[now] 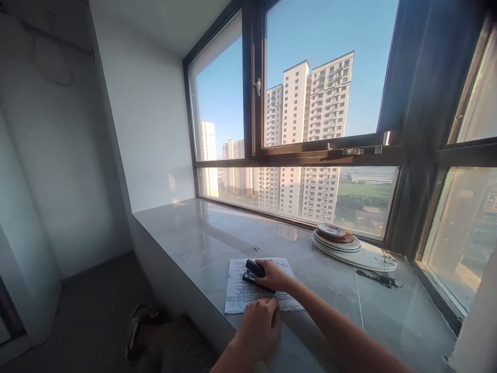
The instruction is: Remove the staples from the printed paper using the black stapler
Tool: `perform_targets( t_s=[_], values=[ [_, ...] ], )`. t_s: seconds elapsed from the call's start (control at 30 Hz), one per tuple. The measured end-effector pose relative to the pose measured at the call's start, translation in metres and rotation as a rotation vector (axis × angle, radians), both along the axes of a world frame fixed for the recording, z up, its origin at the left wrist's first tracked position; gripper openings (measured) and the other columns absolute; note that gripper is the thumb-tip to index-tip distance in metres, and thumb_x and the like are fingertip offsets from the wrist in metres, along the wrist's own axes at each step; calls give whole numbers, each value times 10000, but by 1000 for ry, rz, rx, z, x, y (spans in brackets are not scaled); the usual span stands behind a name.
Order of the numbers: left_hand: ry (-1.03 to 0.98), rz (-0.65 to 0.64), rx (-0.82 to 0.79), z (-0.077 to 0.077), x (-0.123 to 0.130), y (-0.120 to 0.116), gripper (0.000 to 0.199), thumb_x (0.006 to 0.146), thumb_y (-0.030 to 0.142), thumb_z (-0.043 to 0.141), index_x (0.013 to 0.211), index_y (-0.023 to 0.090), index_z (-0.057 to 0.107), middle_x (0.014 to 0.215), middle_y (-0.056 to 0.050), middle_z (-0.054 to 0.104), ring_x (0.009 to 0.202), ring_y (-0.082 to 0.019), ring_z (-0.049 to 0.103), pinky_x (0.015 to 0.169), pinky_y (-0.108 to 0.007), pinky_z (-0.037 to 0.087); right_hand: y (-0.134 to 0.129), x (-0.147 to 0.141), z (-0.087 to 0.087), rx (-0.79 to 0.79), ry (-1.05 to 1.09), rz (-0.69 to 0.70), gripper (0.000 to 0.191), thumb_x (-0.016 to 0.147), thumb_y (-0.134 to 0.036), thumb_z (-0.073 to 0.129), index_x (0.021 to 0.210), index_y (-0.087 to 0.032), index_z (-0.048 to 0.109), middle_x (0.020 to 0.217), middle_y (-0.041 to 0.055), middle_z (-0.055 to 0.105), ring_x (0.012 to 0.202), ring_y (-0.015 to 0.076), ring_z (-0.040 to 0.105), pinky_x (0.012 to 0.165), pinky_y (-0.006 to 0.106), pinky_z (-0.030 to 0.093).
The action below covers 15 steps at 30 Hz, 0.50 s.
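My right hand point(275, 276) is wrapped round a black stapler point(254, 268). The stapler lies over printed paper point(241, 290) on the grey tiled sill, its front end pointing left. I cannot see whether a sheet sits between its jaws. My left hand point(259, 317) is curled closed at the paper's near edge, in front of the right hand. Its inner side is hidden, so I cannot make out what the fingers hold, if anything.
A small metallic piece point(257, 248) lies beyond the paper. Stacked plates point(337, 241) rest by the window at the right, with a bunch of keys point(382, 280) just in front. The sill's front edge point(182, 264) drops to the floor at the left.
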<state>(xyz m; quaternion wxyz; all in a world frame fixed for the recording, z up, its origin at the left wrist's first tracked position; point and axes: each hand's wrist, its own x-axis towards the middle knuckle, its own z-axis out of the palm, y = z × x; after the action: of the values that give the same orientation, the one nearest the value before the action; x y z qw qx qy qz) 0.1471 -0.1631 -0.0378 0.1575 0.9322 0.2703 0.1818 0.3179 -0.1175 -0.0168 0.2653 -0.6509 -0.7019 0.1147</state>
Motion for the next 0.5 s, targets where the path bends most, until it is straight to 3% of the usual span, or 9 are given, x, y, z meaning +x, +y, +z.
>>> perform_targets(
  t_s=[0.1,0.17,0.23,0.33,0.37,0.43,0.5],
  values=[
    [0,-23,6,1,1,2,191,958,223,444,958,226,635,971,-51,721,904,-231,676,768,-315,455,-14,43,9,-230,226,82,414,795,-526,698,1061,-210,677,944,11,685,804,171,591,671,241,438],
    [-18,-30,11,0,0,2,181,943,207,459,957,228,638,968,-46,725,893,-226,678,750,-304,453,-19,65,9,-352,379,160,554,866,-689,545,1099,-205,678,978,40,669,827,183,600,690,264,473],
    [-29,-54,16,-1,-1,2,166,925,193,476,931,227,639,942,-44,728,878,-224,678,732,-294,449,-15,78,1,-286,432,128,660,924,-746,355,1093,-195,678,980,71,655,842,202,605,722,307,502],
    [-32,-111,24,-2,-1,3,140,897,184,506,897,231,638,896,-38,730,866,-228,682,722,-288,447,8,80,-17,80,225,-80,602,941,-706,354,1043,-211,682,1030,111,645,933,257,604,832,400,518],
    [-31,-117,20,-1,-1,3,140,893,183,510,896,234,640,891,-36,732,864,-229,683,723,-289,448,18,78,-22,158,118,-77,544,934,-682,409,1049,-228,685,1100,123,641,1010,277,596,900,429,505],
    [-25,-100,2,1,-1,3,153,896,183,503,906,236,646,896,-38,735,860,-232,685,727,-295,453,38,72,-32,176,-88,23,438,914,-618,520,1118,-266,683,1278,124,610,1176,304,551,1032,472,444],
    [-16,-72,-14,2,-1,2,165,903,190,494,916,234,653,909,-46,738,861,-238,684,738,-305,458,56,67,-36,100,-220,79,459,917,-542,561,1288,-278,621,1496,115,483,1356,314,441,1127,493,364]
  ],
)
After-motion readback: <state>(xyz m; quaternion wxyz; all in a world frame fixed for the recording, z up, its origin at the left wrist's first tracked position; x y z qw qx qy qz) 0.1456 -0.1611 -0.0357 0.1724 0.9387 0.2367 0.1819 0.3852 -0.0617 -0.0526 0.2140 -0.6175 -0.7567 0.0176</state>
